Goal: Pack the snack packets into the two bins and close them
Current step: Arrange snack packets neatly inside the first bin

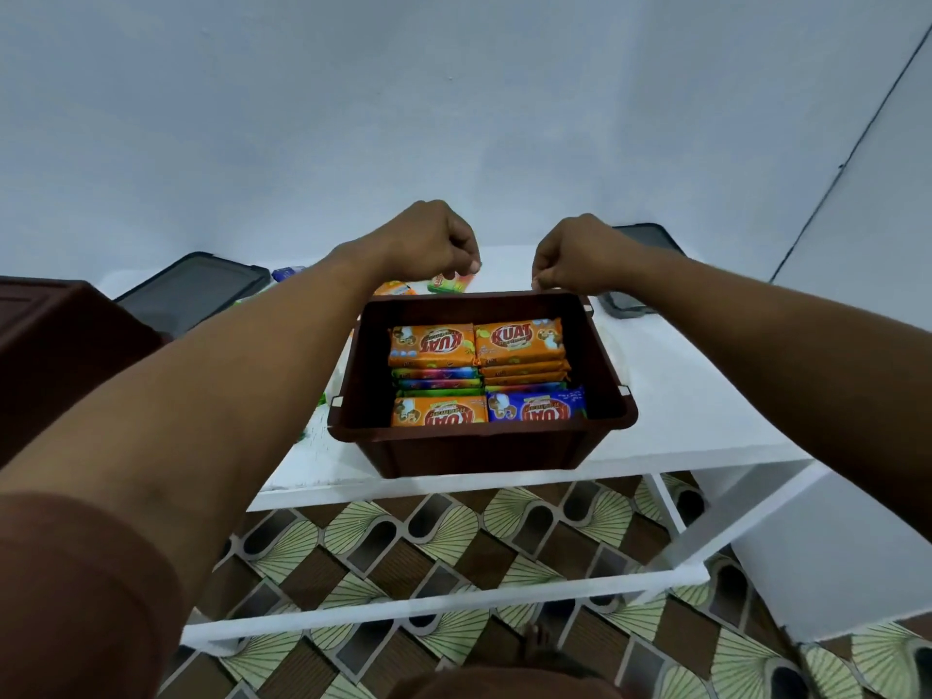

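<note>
Brown plastic, open at the top, the bin (479, 456) sat on a white table (681, 406), and everything else in the room lay around it. Inside it the snack packets (519, 340) lay flat in rows: orange ones along its far side, a stack of rainbow-coloured ones in the middle, and an orange one beside a blue packet (539, 408) against its near wall.

The left hand (433, 244) hung over the bin's far left corner, fingers curled in and thumb against forefinger (I could not tell whether anything was caught between them). The right hand (580, 254) was bunched the same way at the far right corner, fingertips down at the rim; I could not make out whether they gripped it.

Just behind the bin lay a loose green-and-orange packet (451, 284) and a loose orange packet (394, 289). A dark lid (191, 290) lay to the bin's far left, another lid (648, 237) to its far right, partly under the right arm. A second brown bin (60, 345) stood well off to the left.
</note>
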